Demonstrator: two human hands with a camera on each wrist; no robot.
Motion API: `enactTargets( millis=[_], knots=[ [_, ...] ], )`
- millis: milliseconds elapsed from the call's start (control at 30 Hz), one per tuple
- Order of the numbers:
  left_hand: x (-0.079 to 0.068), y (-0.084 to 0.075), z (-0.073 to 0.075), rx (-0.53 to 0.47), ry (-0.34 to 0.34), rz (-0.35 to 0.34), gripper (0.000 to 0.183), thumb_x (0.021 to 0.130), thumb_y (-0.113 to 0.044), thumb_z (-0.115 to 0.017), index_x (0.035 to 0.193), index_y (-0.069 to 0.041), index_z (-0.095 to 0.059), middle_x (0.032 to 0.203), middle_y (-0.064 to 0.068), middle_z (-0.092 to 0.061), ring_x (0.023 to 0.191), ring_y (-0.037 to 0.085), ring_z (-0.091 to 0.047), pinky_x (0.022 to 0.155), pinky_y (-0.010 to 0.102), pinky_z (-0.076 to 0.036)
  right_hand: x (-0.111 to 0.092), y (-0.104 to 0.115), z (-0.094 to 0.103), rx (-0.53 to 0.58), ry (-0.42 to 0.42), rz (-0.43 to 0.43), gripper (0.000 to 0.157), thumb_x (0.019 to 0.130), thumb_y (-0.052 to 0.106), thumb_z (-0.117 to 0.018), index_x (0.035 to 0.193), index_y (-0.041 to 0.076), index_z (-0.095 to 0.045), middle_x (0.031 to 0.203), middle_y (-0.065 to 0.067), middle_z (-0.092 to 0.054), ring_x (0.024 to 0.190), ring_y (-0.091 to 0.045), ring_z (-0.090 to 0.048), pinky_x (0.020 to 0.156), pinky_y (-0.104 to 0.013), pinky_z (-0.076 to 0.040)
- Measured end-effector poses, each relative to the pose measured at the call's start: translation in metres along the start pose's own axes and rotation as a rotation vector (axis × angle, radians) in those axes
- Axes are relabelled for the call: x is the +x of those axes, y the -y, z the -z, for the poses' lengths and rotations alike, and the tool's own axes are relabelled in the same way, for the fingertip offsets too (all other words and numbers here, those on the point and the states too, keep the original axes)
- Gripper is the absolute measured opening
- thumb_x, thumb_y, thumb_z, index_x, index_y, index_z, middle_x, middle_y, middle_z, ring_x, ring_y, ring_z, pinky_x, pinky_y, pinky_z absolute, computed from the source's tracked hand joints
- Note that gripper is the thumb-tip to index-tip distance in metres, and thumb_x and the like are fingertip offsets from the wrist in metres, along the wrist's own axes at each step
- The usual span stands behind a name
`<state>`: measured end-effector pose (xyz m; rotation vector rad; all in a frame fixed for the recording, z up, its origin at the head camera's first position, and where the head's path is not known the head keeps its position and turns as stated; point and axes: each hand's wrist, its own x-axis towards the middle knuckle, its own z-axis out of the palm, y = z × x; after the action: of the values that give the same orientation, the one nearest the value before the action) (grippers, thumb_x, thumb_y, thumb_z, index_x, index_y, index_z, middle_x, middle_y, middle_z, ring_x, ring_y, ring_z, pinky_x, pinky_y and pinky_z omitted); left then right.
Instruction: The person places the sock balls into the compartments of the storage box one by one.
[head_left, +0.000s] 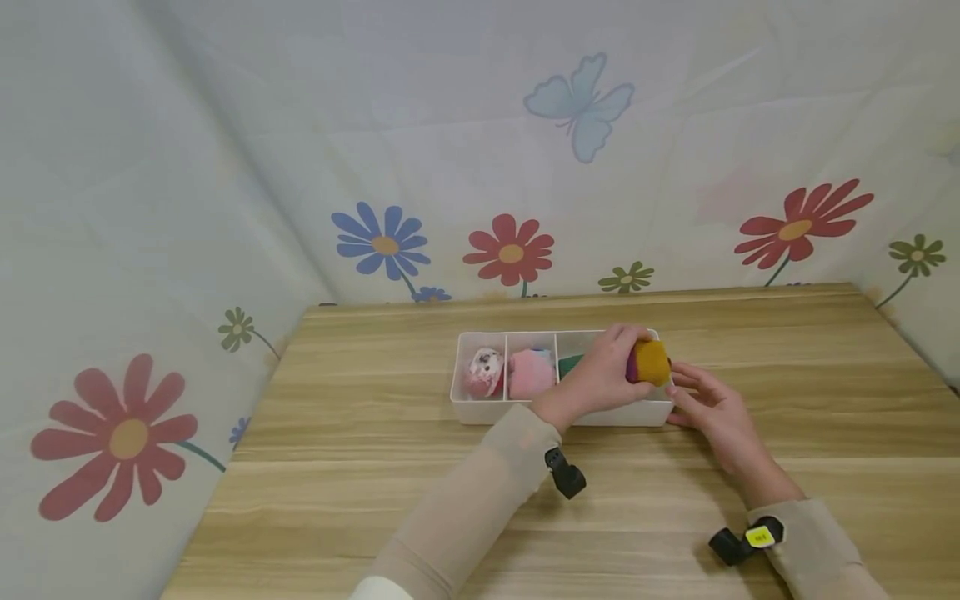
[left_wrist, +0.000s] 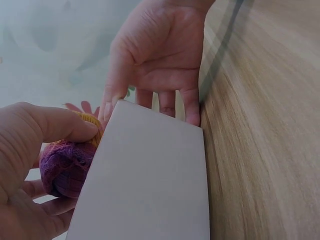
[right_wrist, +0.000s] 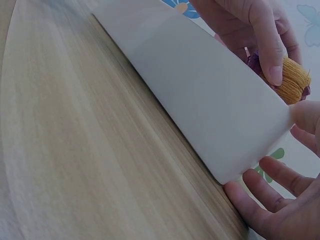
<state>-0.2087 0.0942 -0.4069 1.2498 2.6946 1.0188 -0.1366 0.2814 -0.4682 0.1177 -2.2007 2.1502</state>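
Observation:
My left hand (head_left: 596, 379) grips a yellow and purple rolled-up sock (head_left: 651, 363) over the right end of a white divided box (head_left: 487, 412). In the left wrist view, the thumb lies across the yellow part of the ribbed knit roll, and the fingers go round its purple side. My right hand (head_left: 716, 417) holds the box's right end, thumb at the top rim and fingertips against the outer end wall, as the right wrist view shows. The left hand and forearm hide part of the box's right compartment.
Inside the box, a white and red bundle (head_left: 484, 372) lies in the left compartment and a pink one (head_left: 531, 373) in the middle. Something green (head_left: 570, 363) shows beside the left hand. The wooden table (head_left: 345, 433) meets a flower-printed cloth (head_left: 420, 150) at the back.

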Motion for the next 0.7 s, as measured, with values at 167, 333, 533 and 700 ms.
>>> enactTargets(
  millis=[167,333,533,700],
  knots=[
    [0.0011,0.0,-0.0003,0.003,0.01,0.014,0.059,0.078,-0.021,-0.075,0.128,-0.013,-0.044,0.124,0.003,-0.045,0.1,0.012,-0.044,0.081,0.012,-0.04,0.0005,0.0,-0.0003,0.0,-0.002,-0.004,0.043,0.093,0.017,-0.057,0.134,0.008,-0.047,0.119,-0.004,-0.046,0.096,-0.006,-0.059,0.074,-0.029,-0.053],
    [0.0018,0.003,-0.0021,0.048,0.029,0.036,0.06,0.079,-0.023,-0.074,0.129,-0.013,-0.043,0.125,0.004,-0.045,0.1,0.012,-0.045,0.083,0.013,-0.041,0.0023,-0.0009,-0.0014,-0.009,0.014,-0.002,0.044,0.093,0.017,-0.056,0.135,0.007,-0.046,0.121,-0.008,-0.044,0.097,-0.009,-0.059,0.074,-0.029,-0.053],
    [0.0018,0.0078,-0.0056,0.145,0.075,0.101,0.061,0.081,-0.027,-0.073,0.132,-0.015,-0.043,0.127,0.002,-0.046,0.105,0.011,-0.045,0.092,0.017,-0.039,0.004,-0.0024,-0.0016,0.02,0.018,0.01,0.045,0.093,0.015,-0.057,0.135,0.002,-0.044,0.125,-0.021,-0.04,0.096,-0.011,-0.06,0.073,-0.03,-0.053],
    [0.0012,0.0067,-0.0045,0.134,0.086,0.112,0.061,0.082,-0.029,-0.072,0.134,-0.016,-0.042,0.131,0.002,-0.044,0.11,0.011,-0.045,0.095,0.02,-0.039,0.0043,-0.0038,0.0,0.049,0.017,0.029,0.044,0.093,0.013,-0.056,0.134,0.0,-0.044,0.125,-0.025,-0.038,0.096,-0.012,-0.061,0.073,-0.031,-0.053]
  ],
)
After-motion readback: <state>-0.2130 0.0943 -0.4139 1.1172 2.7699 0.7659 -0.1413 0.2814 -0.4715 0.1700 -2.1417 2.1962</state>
